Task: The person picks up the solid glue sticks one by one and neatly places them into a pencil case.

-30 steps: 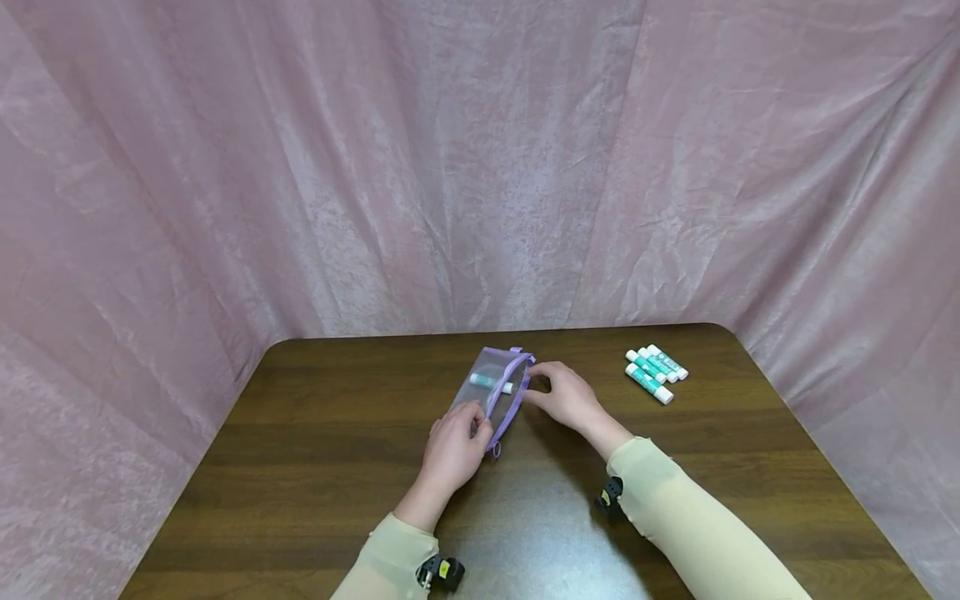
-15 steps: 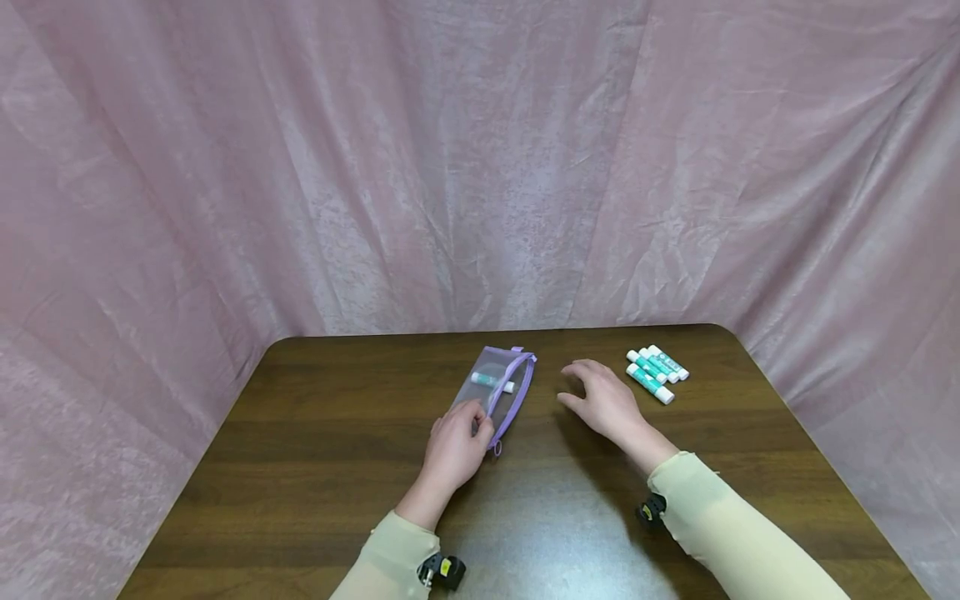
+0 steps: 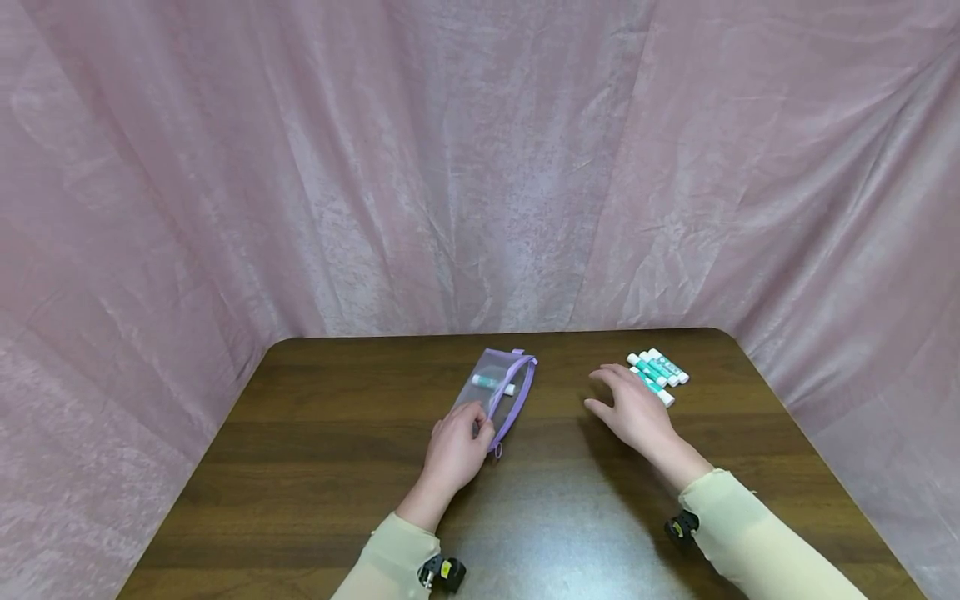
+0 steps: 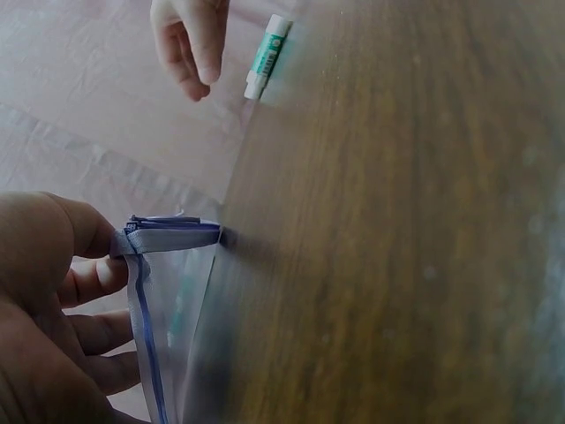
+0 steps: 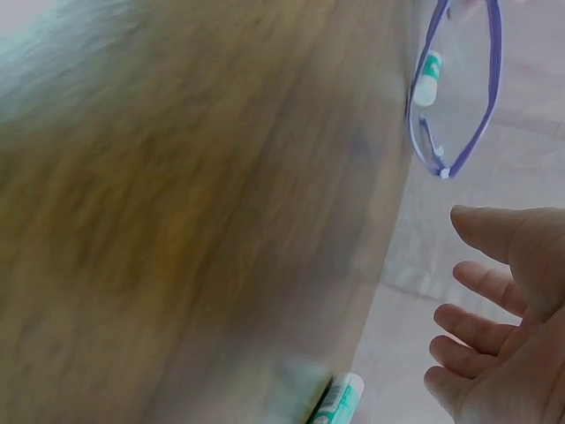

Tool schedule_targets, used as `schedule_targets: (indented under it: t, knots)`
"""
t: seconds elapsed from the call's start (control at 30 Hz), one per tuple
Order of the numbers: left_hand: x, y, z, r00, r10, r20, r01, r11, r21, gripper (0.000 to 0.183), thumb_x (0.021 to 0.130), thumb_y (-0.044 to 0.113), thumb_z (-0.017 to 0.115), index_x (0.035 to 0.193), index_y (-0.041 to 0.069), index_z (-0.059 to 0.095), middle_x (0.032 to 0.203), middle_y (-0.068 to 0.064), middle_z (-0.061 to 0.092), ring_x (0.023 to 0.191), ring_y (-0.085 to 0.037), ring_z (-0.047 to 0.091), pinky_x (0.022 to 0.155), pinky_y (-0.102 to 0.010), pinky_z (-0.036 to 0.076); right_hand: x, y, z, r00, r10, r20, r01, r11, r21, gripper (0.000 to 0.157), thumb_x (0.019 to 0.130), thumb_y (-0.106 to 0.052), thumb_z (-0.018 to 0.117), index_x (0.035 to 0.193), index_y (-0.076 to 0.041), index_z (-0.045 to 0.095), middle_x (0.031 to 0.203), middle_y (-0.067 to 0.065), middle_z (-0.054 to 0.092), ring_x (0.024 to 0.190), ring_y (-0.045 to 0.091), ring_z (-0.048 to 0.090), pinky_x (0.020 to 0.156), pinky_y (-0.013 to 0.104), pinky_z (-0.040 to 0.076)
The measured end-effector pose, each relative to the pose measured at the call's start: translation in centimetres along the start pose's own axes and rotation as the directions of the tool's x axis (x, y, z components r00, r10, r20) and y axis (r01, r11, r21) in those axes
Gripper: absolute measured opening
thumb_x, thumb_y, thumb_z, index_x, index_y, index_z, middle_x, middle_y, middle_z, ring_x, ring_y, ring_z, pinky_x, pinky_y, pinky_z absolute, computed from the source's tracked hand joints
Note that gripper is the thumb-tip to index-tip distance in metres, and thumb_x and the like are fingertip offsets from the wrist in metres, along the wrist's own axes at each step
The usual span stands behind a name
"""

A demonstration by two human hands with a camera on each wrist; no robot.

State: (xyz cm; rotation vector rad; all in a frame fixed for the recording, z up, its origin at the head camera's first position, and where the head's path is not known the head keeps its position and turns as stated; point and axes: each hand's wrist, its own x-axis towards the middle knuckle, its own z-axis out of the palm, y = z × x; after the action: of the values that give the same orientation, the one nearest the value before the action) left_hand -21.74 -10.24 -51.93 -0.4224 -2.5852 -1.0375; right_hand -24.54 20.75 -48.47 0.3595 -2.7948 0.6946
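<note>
A translucent pouch with purple zipper trim (image 3: 497, 367) lies on the table, its mouth gaping toward the right. Inside rests one white-and-teal glue stick (image 3: 487, 382). My left hand (image 3: 455, 446) pinches the pouch's near edge by the zipper; the left wrist view shows thumb and finger on the zipper band (image 4: 168, 238). My right hand (image 3: 637, 417) is apart from the pouch, fingers spread and holding nothing, beside several glue sticks (image 3: 660, 367). It partly covers the nearest of them in the head view. The right wrist view shows its relaxed fingers (image 5: 481, 331) with nothing between them.
The brown wooden table (image 3: 315, 467) has rounded far corners. Behind it hangs a pink curtain (image 3: 480, 167). A small black camera (image 3: 442, 572) is strapped to the left wrist and another camera (image 3: 682, 527) to the right.
My right hand has let go of the pouch's mouth and moved right to beside the loose glue sticks. The left hand and the pouch have stayed nearly still.
</note>
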Motion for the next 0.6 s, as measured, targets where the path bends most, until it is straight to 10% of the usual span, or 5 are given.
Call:
schedule_targets:
  t: [0.27,0.6]
  knots:
    - [-0.1,0.6,-0.4,1.000,-0.009,-0.004,0.009,1.000,-0.003,0.019,0.096,0.014,0.064,0.079,0.017,0.055,0.132,-0.023,0.074,0.120,-0.046,0.071,0.094,-0.071,0.049,-1.2,1.3,-1.0,1.000,0.021,-0.017,-0.022,0.999,-0.037,0.046,0.099,-0.024,0.082,0.138,-0.002,0.070,0.150,0.022,0.063,0.138,0.046,0.059,0.101,0.068,0.052]
    - [0.4,0.5,-0.3,0.998,-0.049,0.050,0.046,0.998,0.053,0.022,0.096,0.010,0.066,0.079,0.018,0.055,0.083,0.002,0.059,0.080,-0.021,0.059,0.081,-0.049,0.047,-1.9,3.0,-2.5,0.997,0.071,-0.024,-0.072,0.996,-0.054,0.050,0.099,-0.025,0.082,0.141,0.000,0.069,0.152,0.024,0.061,0.143,0.047,0.055,0.102,0.070,0.050]
